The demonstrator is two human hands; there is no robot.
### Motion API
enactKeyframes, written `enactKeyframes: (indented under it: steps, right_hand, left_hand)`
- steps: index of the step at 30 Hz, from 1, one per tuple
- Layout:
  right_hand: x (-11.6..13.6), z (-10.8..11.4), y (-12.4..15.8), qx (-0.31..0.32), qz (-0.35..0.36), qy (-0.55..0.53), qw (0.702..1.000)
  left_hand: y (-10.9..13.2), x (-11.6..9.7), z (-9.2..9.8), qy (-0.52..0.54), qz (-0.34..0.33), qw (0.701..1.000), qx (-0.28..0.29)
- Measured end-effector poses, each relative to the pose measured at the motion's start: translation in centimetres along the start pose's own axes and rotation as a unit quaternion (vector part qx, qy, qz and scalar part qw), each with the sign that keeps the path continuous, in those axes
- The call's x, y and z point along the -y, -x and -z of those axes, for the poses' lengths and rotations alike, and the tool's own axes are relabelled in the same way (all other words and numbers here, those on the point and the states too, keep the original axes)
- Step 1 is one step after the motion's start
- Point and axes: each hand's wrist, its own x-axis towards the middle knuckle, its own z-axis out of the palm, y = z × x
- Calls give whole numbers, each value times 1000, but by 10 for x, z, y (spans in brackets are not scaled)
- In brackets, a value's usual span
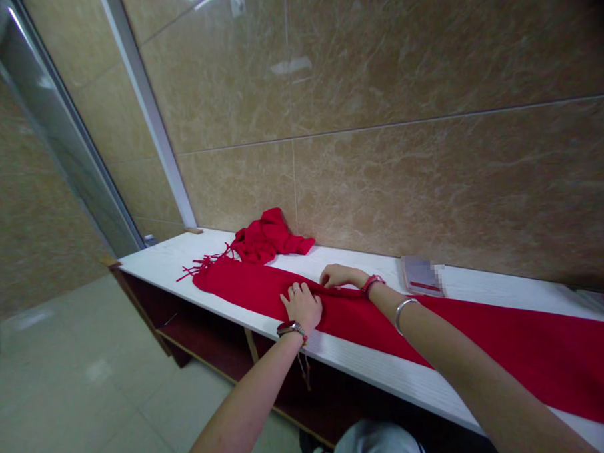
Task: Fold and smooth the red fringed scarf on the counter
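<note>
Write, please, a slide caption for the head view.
Left hand resting on a fringed red scarf, right hand at its far edge.

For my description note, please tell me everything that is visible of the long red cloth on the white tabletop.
The long red cloth looks like a soft, plain textile. It lies mostly flat along the white tabletop and leaves view at the right. Thin red strands lie at its left end. The left hand rests spread on it; the right hand is at its far edge, near a raised fold, its grip unclear.
</note>
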Motion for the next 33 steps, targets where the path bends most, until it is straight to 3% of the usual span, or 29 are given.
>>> enactKeyframes:
  steps: [7,16,26,33]
  right_hand:
    - [11,-16,-4,-55,-36,62,996]
    - [6,5,-8,-67,-97,91,989]
    - [-4,-8,-20,-93,-63,41,993]
    - [-8,-11,-32,-109,-74,28,991]
  left_hand:
    - [-1,1,-2,7,1,1000,-14]
    - [1,-1,2,5,6,1000,-3]
    - [-4,1,-4,-13,6,998,57]
    - [-5,0,-5,-26,11,998,52]
